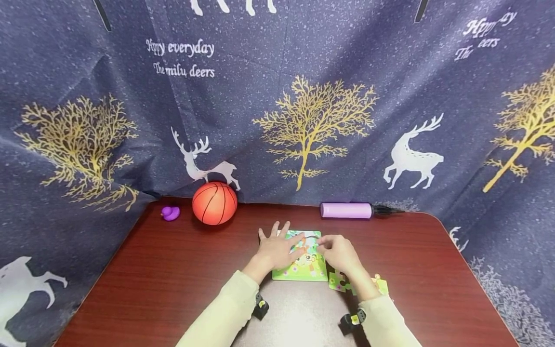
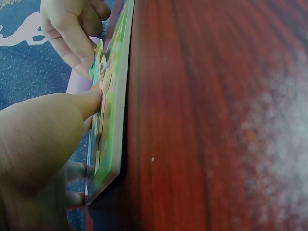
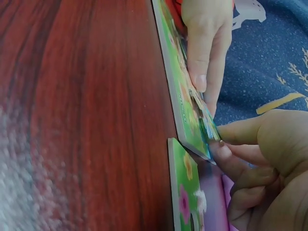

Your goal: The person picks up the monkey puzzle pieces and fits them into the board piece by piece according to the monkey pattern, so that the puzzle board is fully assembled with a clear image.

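A square jigsaw puzzle board, green with a cartoon animal picture, lies flat on the table in the head view. My left hand rests on its left side with the fingers spread, thumb and fingertips touching the pieces. At the board's right edge my right hand pinches a puzzle piece between thumb and forefinger; the piece tilts up from the board in the right wrist view. Loose green puzzle pieces lie to the right of the board, partly hidden under my right forearm.
An orange basketball and a purple toy duck sit at the table's back left. Along the back edge lies a lilac hand pump with a black nozzle. A dark blue patterned cloth hangs behind the reddish-brown table.
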A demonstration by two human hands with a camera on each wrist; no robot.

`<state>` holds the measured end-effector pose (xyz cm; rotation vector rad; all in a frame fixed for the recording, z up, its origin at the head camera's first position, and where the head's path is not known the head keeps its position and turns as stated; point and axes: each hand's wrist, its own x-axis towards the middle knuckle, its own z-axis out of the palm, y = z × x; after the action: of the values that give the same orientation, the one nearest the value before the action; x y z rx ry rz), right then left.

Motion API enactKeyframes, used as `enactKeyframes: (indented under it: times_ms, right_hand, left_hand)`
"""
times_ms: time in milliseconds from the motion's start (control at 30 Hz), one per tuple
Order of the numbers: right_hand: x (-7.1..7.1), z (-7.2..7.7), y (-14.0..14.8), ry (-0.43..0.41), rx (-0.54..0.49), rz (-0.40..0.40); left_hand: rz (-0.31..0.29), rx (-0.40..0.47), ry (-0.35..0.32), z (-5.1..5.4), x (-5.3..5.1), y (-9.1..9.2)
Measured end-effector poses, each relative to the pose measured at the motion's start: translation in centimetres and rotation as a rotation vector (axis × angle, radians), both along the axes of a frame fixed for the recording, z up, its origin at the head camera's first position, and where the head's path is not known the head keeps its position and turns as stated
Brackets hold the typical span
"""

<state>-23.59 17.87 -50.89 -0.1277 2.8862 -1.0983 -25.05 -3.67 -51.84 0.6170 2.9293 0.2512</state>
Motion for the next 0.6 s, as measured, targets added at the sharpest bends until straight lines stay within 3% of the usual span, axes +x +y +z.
enactKeyframes:
  times_ms: [600]
  right_hand:
    - [-0.64, -0.12, -0.45, -0.029, 0.012, -0.005]
  left_hand:
    - [0.035, 0.017, 0.003, 0.03, -0.26, 0.55]
